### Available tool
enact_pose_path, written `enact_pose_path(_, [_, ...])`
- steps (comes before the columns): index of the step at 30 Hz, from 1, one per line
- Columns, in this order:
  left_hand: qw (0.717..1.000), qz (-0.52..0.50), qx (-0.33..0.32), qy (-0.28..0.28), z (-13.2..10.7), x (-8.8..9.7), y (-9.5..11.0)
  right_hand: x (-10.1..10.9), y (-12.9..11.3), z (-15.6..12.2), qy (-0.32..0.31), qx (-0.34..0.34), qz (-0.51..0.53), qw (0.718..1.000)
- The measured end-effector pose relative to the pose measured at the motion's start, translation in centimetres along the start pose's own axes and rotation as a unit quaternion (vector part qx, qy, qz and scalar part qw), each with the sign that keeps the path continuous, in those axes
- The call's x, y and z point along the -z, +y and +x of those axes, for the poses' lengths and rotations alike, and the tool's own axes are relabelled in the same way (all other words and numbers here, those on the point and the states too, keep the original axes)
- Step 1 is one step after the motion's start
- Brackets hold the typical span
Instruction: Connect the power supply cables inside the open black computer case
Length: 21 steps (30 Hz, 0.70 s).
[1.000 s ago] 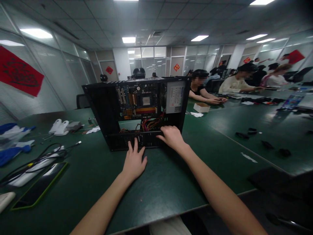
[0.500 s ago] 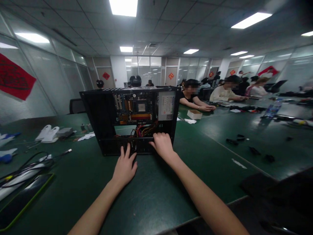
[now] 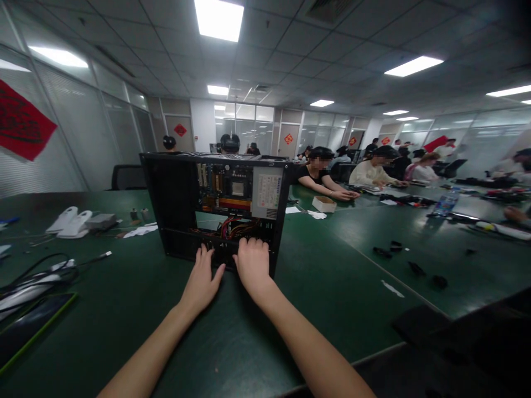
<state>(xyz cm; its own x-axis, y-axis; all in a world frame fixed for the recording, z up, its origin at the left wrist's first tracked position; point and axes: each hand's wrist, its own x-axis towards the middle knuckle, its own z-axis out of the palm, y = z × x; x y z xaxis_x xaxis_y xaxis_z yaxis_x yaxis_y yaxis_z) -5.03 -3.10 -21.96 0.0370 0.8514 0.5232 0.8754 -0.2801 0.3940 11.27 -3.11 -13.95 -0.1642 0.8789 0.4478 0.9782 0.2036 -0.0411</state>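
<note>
A black computer case (image 3: 207, 207), circuit board (image 3: 224, 185) and coloured wires (image 3: 236, 226) exposed, is being held upright on a green table (image 3: 323, 304), its lower panel (image 3: 226, 252) being clasped by the right hand (image 3: 254, 265) and touched by the left hand (image 3: 201, 282), thumb spread.

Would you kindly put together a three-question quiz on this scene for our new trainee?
1. Multiple choice: what does the right hand touch? A) the cables; B) the computer case; C) the small box.
2. True or false: the open side of the computer case is turned away from the camera.
3. Fill in the blank: the phone at the lower left of the picture has a ____ edge.

Key:
1. B.
2. False; the open side faces the camera, so the circuit board inside shows.
3. Green.
</note>
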Motion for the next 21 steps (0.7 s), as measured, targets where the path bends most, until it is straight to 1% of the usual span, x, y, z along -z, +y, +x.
enact_pose_path(4, [0.997,-0.057,0.035,0.023,0.4,0.1,-0.5,0.1,-1.8,-0.6,-0.003,-0.004,0.007,1.000])
enact_pose_path(9, [0.989,-0.115,0.081,0.047,0.8,0.9,-1.0,0.1,-3.8,-1.1,0.002,0.003,0.027,1.000])
enact_pose_path(16, [0.964,-0.215,0.138,0.077,1.2,2.5,-1.8,1.0,-6.6,-1.6,-0.040,-0.002,0.095,0.995])
enact_pose_path(19, [0.960,-0.221,0.155,0.077,1.8,3.3,-2.6,0.7,-8.0,-1.8,-0.046,0.001,0.121,0.992])
enact_pose_path(21, [0.958,-0.216,0.171,0.075,2.1,3.8,-3.2,0.2,-9.4,-1.8,-0.034,0.017,0.142,0.989])
